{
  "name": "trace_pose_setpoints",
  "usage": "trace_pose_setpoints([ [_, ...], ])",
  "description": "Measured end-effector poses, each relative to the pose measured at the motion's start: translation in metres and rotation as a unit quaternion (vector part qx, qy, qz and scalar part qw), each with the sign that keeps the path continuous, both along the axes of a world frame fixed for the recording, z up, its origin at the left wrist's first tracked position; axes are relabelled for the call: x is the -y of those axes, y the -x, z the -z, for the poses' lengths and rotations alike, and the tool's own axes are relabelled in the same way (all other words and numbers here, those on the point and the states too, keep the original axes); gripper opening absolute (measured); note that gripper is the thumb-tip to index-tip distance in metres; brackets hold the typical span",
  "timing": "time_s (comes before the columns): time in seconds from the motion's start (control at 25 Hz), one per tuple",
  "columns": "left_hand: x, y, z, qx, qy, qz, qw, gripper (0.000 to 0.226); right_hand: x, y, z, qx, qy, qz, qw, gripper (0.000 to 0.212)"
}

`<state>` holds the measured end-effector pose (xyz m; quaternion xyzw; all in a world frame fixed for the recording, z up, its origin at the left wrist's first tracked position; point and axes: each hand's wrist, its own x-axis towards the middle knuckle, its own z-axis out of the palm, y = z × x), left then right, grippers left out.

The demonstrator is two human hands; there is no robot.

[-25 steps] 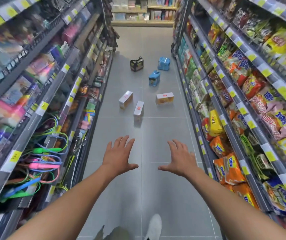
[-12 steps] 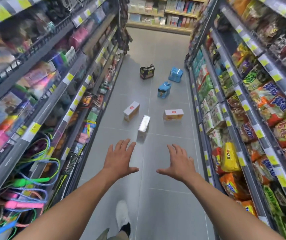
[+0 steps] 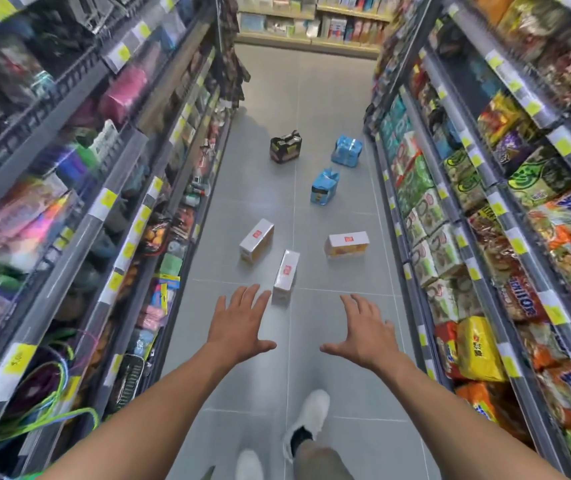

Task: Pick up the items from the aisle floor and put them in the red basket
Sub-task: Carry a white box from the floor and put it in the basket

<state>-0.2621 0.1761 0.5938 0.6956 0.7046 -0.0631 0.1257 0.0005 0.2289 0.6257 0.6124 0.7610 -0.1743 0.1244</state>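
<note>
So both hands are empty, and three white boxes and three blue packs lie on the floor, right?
No: the head view shows two blue packs; the third is a dark pack. The three white boxes and the empty left hand and right hand are right.

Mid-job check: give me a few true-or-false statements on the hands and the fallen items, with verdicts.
1. The left hand and the right hand are open and hold nothing. True.
2. Three white boxes lie on the aisle floor. True: the left white box, the middle white box and the right white box.
3. A red basket stands beside the boxes. False: no red basket is in view.
4. The dark pack is nearest the hands. False: the dark pack lies far down the aisle; the middle white box is nearest.
5. Four blue packs lie there. False: two, the near blue pack and the far blue pack.
</note>
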Motion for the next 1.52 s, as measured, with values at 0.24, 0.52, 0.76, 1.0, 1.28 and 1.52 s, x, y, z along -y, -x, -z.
trace_pose_setpoints([
  [0.24, -0.100, 0.010, 0.019, 0.002, 0.036, -0.024, 0.999, 0.109, -0.113, 0.016, 0.026, -0.007, 0.021, -0.014, 1.000, 0.121],
  [0.52, -0.209, 0.024, 0.035, 0.021, 0.046, -0.070, 0.996, 0.092, -0.252, 0.041, 0.039, 0.003, 0.043, -0.047, 0.998, 0.121],
  [0.76, -0.289, 0.052, 0.068, 0.029, 0.051, -0.042, 0.997, 0.087, -0.336, 0.073, 0.051, 0.019, 0.052, -0.054, 0.997, 0.117],
  [1.0, -0.345, 0.050, 0.171, 0.038, 0.099, -0.020, 0.994, 0.071, -0.408, 0.091, 0.135, 0.040, 0.089, -0.088, 0.991, 0.102],
  [1.28, -0.387, 0.018, 0.393, 0.070, 0.119, -0.019, 0.990, 0.075, -0.465, 0.082, 0.373, 0.033, 0.098, -0.151, 0.983, 0.094],
  [1.52, -0.390, -0.001, 0.596, 0.062, 0.154, -0.007, 0.986, 0.064, -0.501, 0.097, 0.600, 0.102, 0.172, -0.207, 0.958, 0.089],
])
